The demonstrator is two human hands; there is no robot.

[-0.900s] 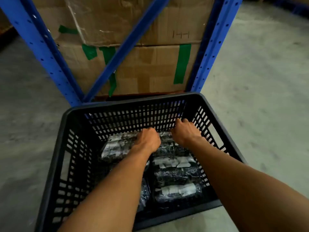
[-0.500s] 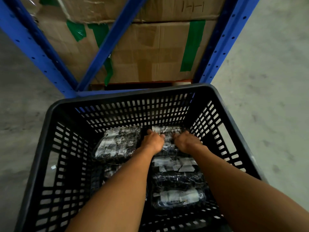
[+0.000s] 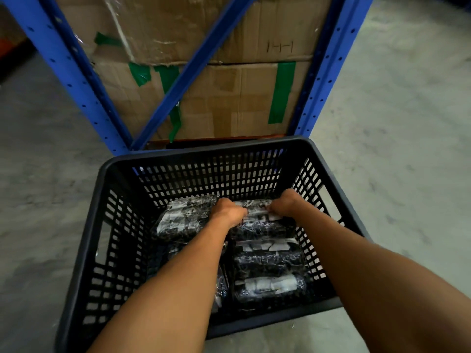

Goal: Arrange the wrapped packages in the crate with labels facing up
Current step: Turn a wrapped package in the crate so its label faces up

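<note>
A black slotted plastic crate (image 3: 204, 156) stands on the concrete floor. Several dark packages in clear wrap lie flat on its bottom. The back-right package (image 3: 257, 212) lies between my two hands: my left hand (image 3: 229, 212) grips its left end and my right hand (image 3: 286, 203) grips its right end, fingers curled over it. To its left lies a package (image 3: 183, 219) with a large white label up. Nearer me on the right, two packages (image 3: 267, 247) (image 3: 270, 286) show white labels. My left forearm hides the packages at the front left.
Directly behind the crate stands a blue metal rack (image 3: 84, 95) with a diagonal brace, holding stacked cardboard boxes (image 3: 229, 98) with green tape. Grey concrete floor (image 3: 397, 149) spreads on both sides of the crate.
Both hands closed in onto the ends of the back-right package; the right hand left the crate's back corner. The view shifted, with the crate now lower in frame.
</note>
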